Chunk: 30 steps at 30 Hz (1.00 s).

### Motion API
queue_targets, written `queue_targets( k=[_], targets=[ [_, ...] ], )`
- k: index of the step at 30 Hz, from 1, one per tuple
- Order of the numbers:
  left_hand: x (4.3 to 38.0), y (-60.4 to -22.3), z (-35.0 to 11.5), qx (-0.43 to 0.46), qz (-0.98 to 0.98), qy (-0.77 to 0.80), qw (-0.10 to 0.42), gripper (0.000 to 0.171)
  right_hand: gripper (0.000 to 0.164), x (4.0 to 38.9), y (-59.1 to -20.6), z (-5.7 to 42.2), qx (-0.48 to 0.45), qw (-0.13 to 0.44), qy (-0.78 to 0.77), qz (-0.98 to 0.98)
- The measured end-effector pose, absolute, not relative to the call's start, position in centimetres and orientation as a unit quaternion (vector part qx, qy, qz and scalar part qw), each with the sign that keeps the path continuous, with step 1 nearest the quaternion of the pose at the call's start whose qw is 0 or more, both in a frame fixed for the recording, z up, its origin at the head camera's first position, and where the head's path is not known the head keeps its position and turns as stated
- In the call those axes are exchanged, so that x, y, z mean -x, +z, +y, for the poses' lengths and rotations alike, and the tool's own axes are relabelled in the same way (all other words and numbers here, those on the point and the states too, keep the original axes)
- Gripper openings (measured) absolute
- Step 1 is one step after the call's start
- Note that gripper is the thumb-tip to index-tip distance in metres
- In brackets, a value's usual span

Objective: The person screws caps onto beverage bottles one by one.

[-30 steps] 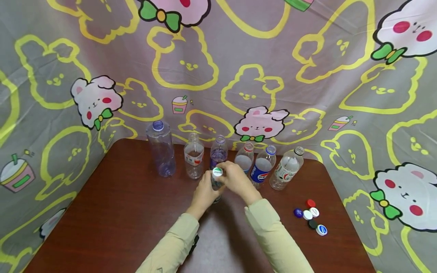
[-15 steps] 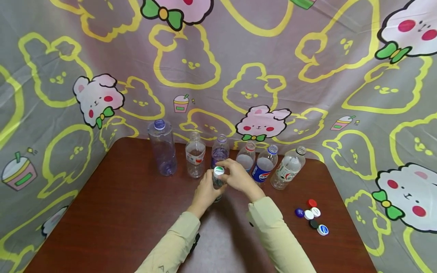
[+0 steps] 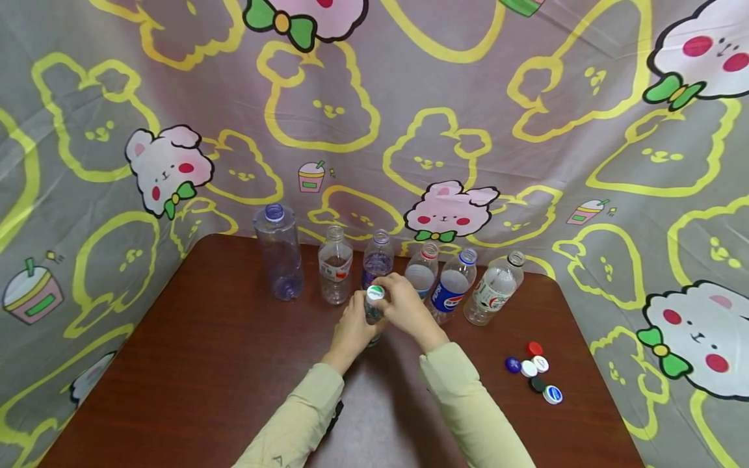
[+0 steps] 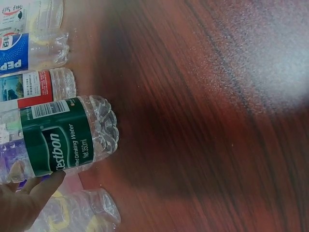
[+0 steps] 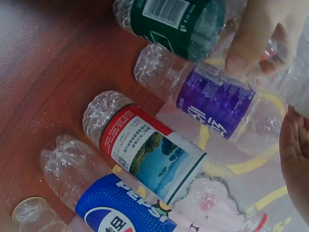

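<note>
My left hand [image 3: 350,328] grips a clear water bottle [image 4: 58,137] with a green label around its upper body. It stands upright in front of the row of bottles. On the bottle's mouth sits a white cap [image 3: 375,292] with green print, and the fingers of my right hand [image 3: 407,309] pinch it from the right side. In the right wrist view, the left thumb presses against the clear plastic above the green label. Just behind the held bottle is an uncapped bottle with a purple label [image 5: 215,101].
Uncapped bottles line the table's back: a large bluish one [image 3: 277,260], one with a red-and-white label [image 3: 334,273], a red-ringed one [image 3: 420,273], a Pepsi bottle [image 3: 450,289] and a black-ringed one [image 3: 493,289]. Several loose caps [image 3: 535,350] lie at right. A patterned cloth [image 3: 328,84] hangs behind.
The head view has shifted slightly. My right hand's fingers have moved a little around the cap, while the left hand keeps its grip on the bottle.
</note>
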<state>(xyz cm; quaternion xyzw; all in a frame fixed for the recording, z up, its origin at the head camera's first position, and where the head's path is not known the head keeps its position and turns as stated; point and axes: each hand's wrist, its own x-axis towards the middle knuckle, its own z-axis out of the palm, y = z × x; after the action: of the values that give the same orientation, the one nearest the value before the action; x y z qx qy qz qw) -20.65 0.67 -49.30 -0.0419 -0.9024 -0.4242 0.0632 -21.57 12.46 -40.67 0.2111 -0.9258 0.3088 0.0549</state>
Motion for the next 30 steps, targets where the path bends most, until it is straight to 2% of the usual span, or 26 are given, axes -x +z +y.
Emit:
queue_targets(
  k=[6, 13, 17, 23, 30],
  targets=[
    [20.8, -49.1, 0.6, 0.042, -0.901, -0.428, 0.054, 0.058, 0.024, 21.3, -40.7, 12.1, -0.205, 0.086, 0.283, -0.933],
    [20.7, -49.3, 0.5, 0.056, -0.897, -0.434, 0.057, 0.057, 0.031, 21.5, -40.7, 12.6, -0.175, 0.029, 0.335, -0.925],
    [20.5, -49.4, 0.6, 0.059, -0.895, -0.439, 0.058, 0.057, 0.031, 21.6, -40.7, 12.8, -0.181, 0.023, 0.348, -0.919],
    [20.4, -49.4, 0.7, 0.05, -0.894, -0.441, 0.058, 0.058, 0.023, 21.4, -41.3, 12.5, -0.208, 0.068, 0.317, -0.923],
    [20.4, -49.4, 0.7, 0.037, -0.9, -0.432, 0.048, 0.059, 0.023, 20.9, -41.6, 11.8, -0.194, 0.104, 0.281, -0.934]
  ],
)
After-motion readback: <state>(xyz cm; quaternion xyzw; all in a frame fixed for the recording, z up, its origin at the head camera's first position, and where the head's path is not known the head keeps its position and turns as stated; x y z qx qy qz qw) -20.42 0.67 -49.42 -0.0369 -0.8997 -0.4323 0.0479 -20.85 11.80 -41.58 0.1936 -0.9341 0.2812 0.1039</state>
